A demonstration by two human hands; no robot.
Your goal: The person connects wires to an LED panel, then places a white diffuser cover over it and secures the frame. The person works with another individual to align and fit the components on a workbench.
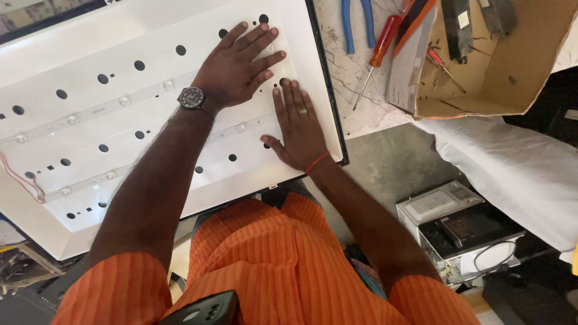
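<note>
Left hand (238,69) and right hand (299,129) pressed flat, fingers spread wide, nothing gripped, on white reflector sheet (120,114) at panel's 3 o'clock edge. Risk judged: sheet creased, LED strips (90,113) dislodged by uneven pressure.

One head-worn camera looks steeply down from above the person's chest; it sits close over both forearms, facing forward across the white panel (120,120) and tabletop (355,90); no second view.
</note>
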